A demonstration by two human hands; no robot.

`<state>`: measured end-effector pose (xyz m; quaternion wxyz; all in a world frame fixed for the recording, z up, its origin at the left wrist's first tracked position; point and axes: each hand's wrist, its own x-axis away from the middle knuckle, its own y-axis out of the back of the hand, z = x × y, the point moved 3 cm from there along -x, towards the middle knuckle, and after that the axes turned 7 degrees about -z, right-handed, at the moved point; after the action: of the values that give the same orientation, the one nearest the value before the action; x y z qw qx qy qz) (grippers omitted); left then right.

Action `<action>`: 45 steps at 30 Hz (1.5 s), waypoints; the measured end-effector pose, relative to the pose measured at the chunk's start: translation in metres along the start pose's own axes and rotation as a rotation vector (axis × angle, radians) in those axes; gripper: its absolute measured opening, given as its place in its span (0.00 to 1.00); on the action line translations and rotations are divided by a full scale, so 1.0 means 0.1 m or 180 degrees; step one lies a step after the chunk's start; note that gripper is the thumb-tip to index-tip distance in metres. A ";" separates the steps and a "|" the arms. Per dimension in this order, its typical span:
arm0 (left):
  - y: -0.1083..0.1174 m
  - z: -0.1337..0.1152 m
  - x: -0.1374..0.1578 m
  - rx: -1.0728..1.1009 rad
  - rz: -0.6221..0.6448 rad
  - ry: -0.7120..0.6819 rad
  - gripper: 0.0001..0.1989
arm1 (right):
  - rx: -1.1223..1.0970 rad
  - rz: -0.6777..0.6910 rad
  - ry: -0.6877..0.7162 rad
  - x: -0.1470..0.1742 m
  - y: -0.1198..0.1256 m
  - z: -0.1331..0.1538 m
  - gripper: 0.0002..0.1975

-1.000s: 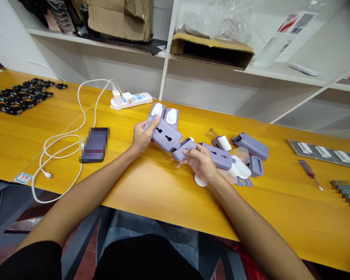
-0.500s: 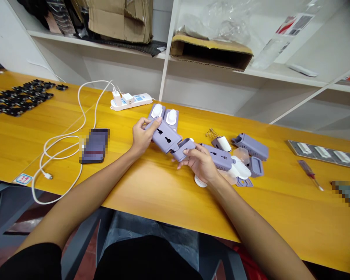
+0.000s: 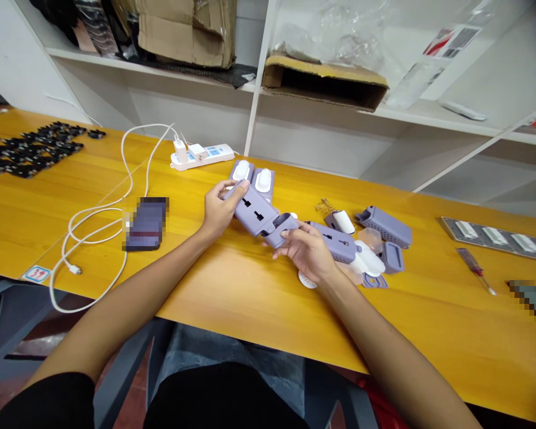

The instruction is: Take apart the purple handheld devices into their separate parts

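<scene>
My left hand (image 3: 220, 205) is closed on a purple plastic housing (image 3: 255, 208) with two dark keyhole-like slots, thumb on its upper edge. My right hand (image 3: 307, 249) pinches a shorter purple plastic cap (image 3: 280, 229) that has an opening in it. The cap meets the housing's lower right end; I cannot tell whether they are joined. Behind my left hand lie purple pieces with white oval parts (image 3: 263, 180). Just past my right hand sits another slotted purple housing (image 3: 335, 241), with white pieces (image 3: 370, 259) next to it.
Further right are a perforated purple housing (image 3: 386, 226), a coiled spring (image 3: 325, 205), a screwdriver (image 3: 476, 270) and a metal strip (image 3: 495, 236). On the left are a phone (image 3: 146, 224), a white cable (image 3: 71, 238), a power strip (image 3: 205, 155) and several black parts (image 3: 31, 149). Shelves stand behind.
The view has shifted very slightly. Both hands keep their hold, and the cap stays against the end of the housing.
</scene>
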<state>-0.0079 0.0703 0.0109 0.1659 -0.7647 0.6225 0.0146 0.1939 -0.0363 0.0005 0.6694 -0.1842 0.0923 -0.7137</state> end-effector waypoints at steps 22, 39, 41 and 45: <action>-0.01 0.01 0.00 -0.0221 0.0558 -0.0107 0.37 | 0.0203 -0.0340 0.0351 0.04 -0.07 0.04 0.26; 0.05 0.13 -0.16 0.0241 0.0163 0.0641 0.35 | 0.0017 -0.0863 0.0762 0.02 0.04 0.15 0.18; 0.05 0.15 -0.18 0.0309 0.0078 0.0810 0.36 | -0.0011 -0.0940 0.0875 0.02 0.06 0.17 0.18; 0.07 0.17 -0.21 0.0406 -0.0135 0.0949 0.36 | 0.0013 -0.1123 0.1268 0.00 0.11 0.21 0.16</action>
<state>-0.0166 0.0937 -0.0025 0.1202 -0.7593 0.6236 -0.1421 0.2117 -0.0351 0.0152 0.5037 -0.0520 0.1872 -0.8417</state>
